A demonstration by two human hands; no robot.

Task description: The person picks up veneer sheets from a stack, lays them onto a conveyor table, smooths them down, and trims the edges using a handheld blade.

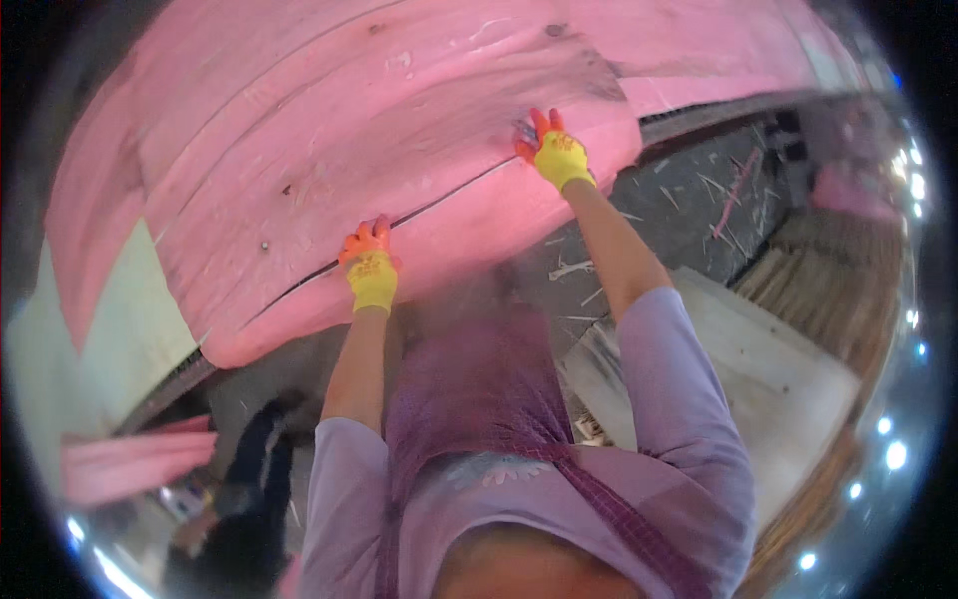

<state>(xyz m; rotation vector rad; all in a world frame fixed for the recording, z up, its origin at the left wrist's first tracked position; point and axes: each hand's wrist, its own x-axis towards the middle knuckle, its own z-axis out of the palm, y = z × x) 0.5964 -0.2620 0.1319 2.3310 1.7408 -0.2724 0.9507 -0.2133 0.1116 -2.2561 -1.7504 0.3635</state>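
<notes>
Pink wood veneer sheets (329,170), with knots and dark grain marks, lie layered before me. A narrow dark slit runs along the near side, setting off a front strip (449,240) that curves down at its edge. My left hand (371,262), in a yellow glove with orange fingers, rests on this strip, fingertips at the slit. Farther right and forward, my right hand (554,150) wears the same kind of glove and touches the veneer with its fingers spread. Both hands appear open against the surface; their fingertips are partly hidden.
A pale sheet (130,319) lies at the left, above a pink veneer piece (140,461). Splinters litter the dark floor (679,200) at right. Beyond my right arm are pale boards (768,369) and a brown stack of sheets (828,290). Another person (239,509) is at lower left.
</notes>
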